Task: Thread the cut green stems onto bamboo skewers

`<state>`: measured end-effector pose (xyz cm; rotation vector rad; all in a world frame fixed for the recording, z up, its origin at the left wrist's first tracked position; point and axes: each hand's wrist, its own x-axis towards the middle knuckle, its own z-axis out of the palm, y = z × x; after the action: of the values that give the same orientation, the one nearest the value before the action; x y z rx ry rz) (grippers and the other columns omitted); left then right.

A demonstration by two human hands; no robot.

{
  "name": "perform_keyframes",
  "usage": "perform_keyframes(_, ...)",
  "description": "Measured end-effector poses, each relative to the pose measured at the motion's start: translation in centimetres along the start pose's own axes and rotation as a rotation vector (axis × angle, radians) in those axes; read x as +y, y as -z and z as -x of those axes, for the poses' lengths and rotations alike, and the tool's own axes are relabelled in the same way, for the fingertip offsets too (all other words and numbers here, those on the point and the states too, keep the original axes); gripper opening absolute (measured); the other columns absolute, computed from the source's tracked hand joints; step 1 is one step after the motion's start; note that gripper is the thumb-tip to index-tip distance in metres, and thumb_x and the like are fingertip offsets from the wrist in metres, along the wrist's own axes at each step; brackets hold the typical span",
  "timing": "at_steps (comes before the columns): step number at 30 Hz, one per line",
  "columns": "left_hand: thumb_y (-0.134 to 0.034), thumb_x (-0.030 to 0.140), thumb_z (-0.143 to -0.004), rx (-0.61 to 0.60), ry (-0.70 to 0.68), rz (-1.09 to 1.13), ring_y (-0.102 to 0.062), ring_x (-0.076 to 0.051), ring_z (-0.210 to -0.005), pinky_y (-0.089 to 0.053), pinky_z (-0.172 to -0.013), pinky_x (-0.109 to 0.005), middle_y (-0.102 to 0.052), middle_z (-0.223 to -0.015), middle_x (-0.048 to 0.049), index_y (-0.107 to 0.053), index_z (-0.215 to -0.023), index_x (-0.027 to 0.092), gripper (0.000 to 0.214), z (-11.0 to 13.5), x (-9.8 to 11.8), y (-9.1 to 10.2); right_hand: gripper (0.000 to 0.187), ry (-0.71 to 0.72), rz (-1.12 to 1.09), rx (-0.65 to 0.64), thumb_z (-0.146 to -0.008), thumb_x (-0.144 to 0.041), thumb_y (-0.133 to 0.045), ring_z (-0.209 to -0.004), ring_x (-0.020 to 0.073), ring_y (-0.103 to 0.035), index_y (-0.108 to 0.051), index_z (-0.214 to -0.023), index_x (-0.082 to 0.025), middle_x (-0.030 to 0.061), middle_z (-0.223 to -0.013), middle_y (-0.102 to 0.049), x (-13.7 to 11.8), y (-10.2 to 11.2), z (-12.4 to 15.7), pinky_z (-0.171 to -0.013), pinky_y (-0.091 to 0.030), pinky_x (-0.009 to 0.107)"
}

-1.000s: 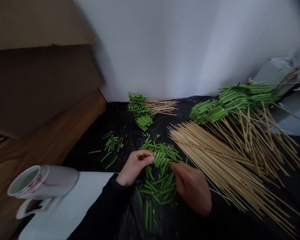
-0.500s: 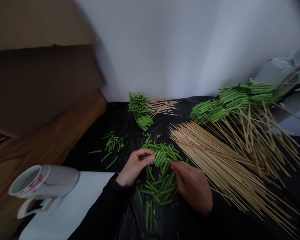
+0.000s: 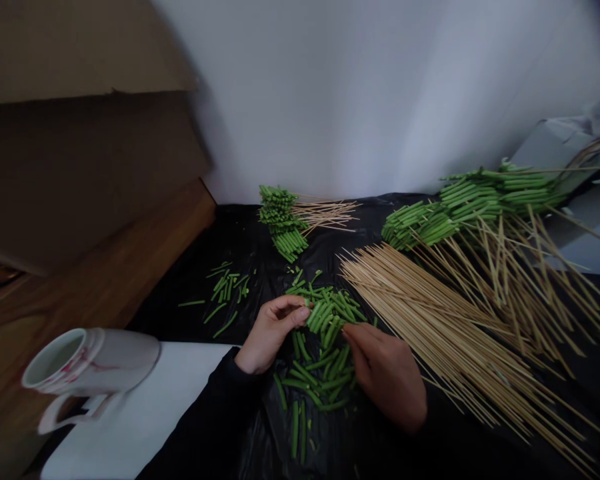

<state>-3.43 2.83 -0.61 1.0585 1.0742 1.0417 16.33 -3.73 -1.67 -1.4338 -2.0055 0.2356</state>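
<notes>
Over the loose pile of cut green stalk pieces, which look like garlic scape or long bean, both hands meet at one skewer. My left hand is closed, thumb and forefinger pinching a green piece at the skewer's left end. Between the hands, a row of green pieces lies side by side, threaded on that skewer. My right hand is closed on its other end, just right of the row; most of the stick is hidden by the fingers.
Bare bamboo skewers lie to the right. Threaded skewers are stacked at the back middle and back right. Loose pieces lie on black plastic sheeting at left. A mug stands on a white surface, near cardboard.
A green piece now shows at my left fingertips, where the bare skewer tip showed before. My right hand has hardly moved, and the view has shifted slightly.
</notes>
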Motion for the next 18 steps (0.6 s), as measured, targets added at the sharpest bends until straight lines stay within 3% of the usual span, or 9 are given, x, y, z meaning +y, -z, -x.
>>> perform_keyframes(7,-0.083,0.031,-0.065,0.172,-0.041,0.080,-0.053,-0.008,-0.065,-0.042,-0.061,-0.019,-0.069,-0.081,-0.0020,-0.076,-0.082,0.017,0.023,-0.6,1.4,1.3,0.024,-0.035,-0.027,0.001,-0.092,-0.014,-0.042,-0.071,0.0132,-0.062,-0.064,-0.085,-0.018,0.0036,-0.076,-0.066,0.3,0.0,-0.1,-0.066,-0.041,0.023)
perform_keyframes(12,-0.083,0.031,-0.065,0.086,0.047,0.111,-0.058,-0.009,-0.068,-0.045,-0.067,-0.020,-0.072,-0.081,-0.0046,-0.077,-0.089,0.015,0.029,-0.6,1.1,1.3,0.025,-0.032,-0.034,-0.003,-0.094,-0.015,-0.041,-0.072,0.0133,-0.062,-0.063,-0.082,-0.019,0.0039,-0.077,-0.066,0.2,0.1,-0.1,-0.066,-0.041,0.023)
perform_keyframes(18,-0.085,0.028,-0.065,0.031,0.112,0.188,-0.058,-0.007,-0.064,-0.046,-0.063,-0.018,-0.073,-0.076,-0.0042,-0.075,-0.085,0.015,0.026,-0.5,0.7,1.1,0.024,-0.034,-0.035,-0.002,-0.093,-0.015,-0.041,-0.071,0.0136,-0.062,-0.061,-0.081,-0.019,0.0033,-0.076,-0.065,0.2,0.2,-0.1,-0.064,-0.040,0.024)
